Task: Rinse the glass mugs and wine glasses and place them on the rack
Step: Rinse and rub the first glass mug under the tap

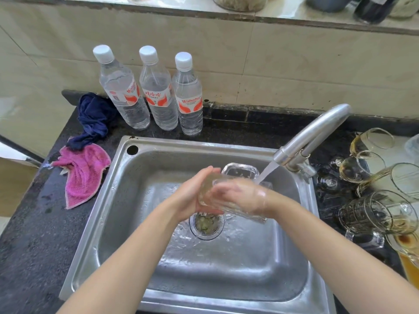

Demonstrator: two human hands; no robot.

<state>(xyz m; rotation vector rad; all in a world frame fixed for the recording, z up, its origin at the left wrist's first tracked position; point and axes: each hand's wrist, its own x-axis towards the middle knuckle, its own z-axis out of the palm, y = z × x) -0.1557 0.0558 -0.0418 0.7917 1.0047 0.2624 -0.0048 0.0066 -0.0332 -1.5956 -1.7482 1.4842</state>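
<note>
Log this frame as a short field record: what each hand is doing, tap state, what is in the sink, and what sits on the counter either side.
left hand: cups the glass mug from its left
right hand: wrapped round the mug, wet
tap: running, stream landing by the right hand
sink: another clear glass item behind the hands; scraps in the drain strainer
counter left: three water bottles, blue cloth, pink cloth
counter right: unwashed glasses, some with brown residue
rack: not in view
</note>
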